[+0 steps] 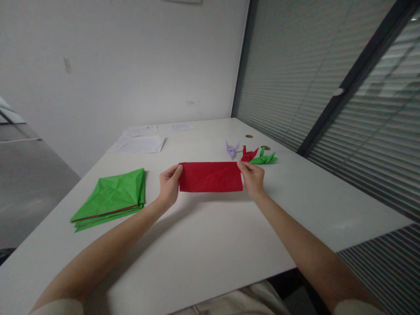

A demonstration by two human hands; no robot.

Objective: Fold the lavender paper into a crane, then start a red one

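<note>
A creased red paper (211, 176), folded into a wide rectangle, is held up just above the white table (210, 245). My left hand (168, 187) pinches its left edge with thumb on top. My right hand (253, 178) pinches its right edge the same way. Both hands are closed on the paper.
A stack of green paper sheets (111, 199) with a red one between lies at the left. Three folded paper figures stand behind the right hand: lilac (232, 148), red (248, 154), green (263, 158). White printed sheets (139, 143) lie at the far side. Window blinds (344, 100) run along the right.
</note>
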